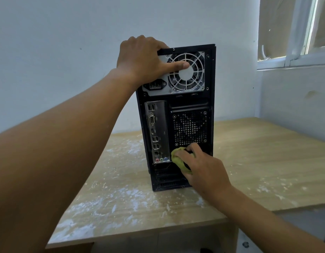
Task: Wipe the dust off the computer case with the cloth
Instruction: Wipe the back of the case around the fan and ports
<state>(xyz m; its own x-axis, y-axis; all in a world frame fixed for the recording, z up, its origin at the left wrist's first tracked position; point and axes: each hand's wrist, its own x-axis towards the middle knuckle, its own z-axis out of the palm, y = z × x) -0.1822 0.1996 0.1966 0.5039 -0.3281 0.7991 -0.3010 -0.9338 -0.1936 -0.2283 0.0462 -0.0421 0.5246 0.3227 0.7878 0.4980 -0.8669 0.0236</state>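
Left hand (139,59): clamped over the top corner of the upright black metal computer case (190,105), bracing it.
Right hand (203,167): bunched round the crumpled yellow-green cloth (177,157), pressing it low on the rear panel.
Table (258,152): pale dusty wood, carrying the case.

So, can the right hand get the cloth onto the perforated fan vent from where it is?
Probably yes. The right hand holds the green cloth just below the perforated vent, which is uncovered; the left hand grips the computer case top, well above.
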